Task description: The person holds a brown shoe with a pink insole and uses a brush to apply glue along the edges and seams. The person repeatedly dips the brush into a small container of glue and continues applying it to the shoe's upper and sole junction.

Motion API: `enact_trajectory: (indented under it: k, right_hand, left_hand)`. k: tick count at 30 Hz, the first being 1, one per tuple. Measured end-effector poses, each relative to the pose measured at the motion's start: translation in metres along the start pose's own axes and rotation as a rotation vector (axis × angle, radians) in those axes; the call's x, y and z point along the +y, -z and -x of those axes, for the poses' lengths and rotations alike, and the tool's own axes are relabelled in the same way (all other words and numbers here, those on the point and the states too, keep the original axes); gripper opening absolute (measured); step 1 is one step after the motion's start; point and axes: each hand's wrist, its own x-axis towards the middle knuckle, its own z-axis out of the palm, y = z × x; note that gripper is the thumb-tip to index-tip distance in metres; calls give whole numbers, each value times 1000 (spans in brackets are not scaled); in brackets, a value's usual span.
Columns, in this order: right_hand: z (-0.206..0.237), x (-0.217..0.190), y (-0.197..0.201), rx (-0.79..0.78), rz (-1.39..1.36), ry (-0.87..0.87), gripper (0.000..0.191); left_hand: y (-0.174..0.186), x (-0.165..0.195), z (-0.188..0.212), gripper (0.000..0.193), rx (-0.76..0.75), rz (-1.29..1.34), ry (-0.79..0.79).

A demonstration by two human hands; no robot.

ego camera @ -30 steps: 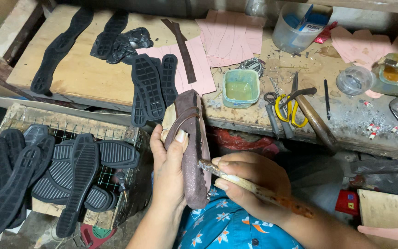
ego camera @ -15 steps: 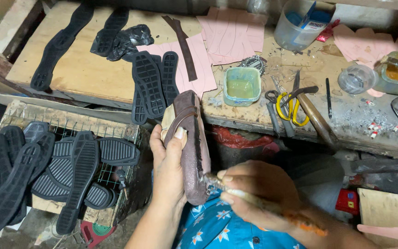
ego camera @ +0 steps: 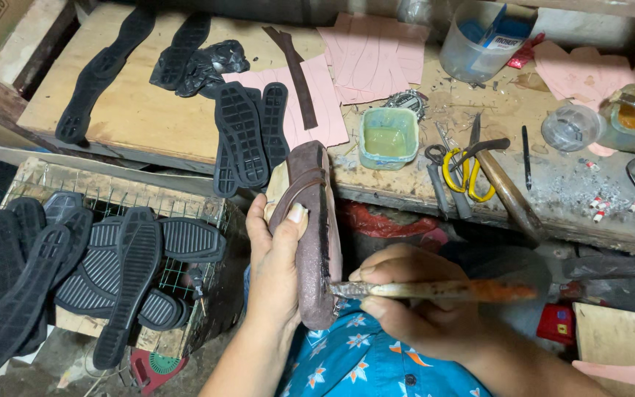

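Note:
My left hand grips a brown suede shoe upper on a last, held on its side over my lap with the toe toward me. My right hand holds a glue-crusted brush whose bristle tip touches the dark edge of the shoe near its lower end. A square green glue tub stands on the workbench just beyond the shoe.
Black rubber soles lie on the wooden bench, and more are piled on a wire crate at left. Yellow-handled scissors, a hammer, pink paper patterns and plastic jars sit at right.
My right hand has slid the brush down along the shoe's edge toward me and levelled it out. My left hand keeps the same hold on the shoe.

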Motion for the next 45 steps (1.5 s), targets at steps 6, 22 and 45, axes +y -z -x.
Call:
enact_trajectory:
  k: [6, 22, 45]
  right_hand:
    - [2, 4, -2, 24, -106, -83, 25]
    - [-2, 10, 0, 61, 17, -4, 26]
    - [-11, 64, 31, 654, 85, -13, 32]
  left_hand:
    - [0, 1, 5, 87, -70, 32, -9]
    - [8, -2, 9, 88, -243, -66, -49]
    - [36, -15, -14, 85, -745, 586, 259]
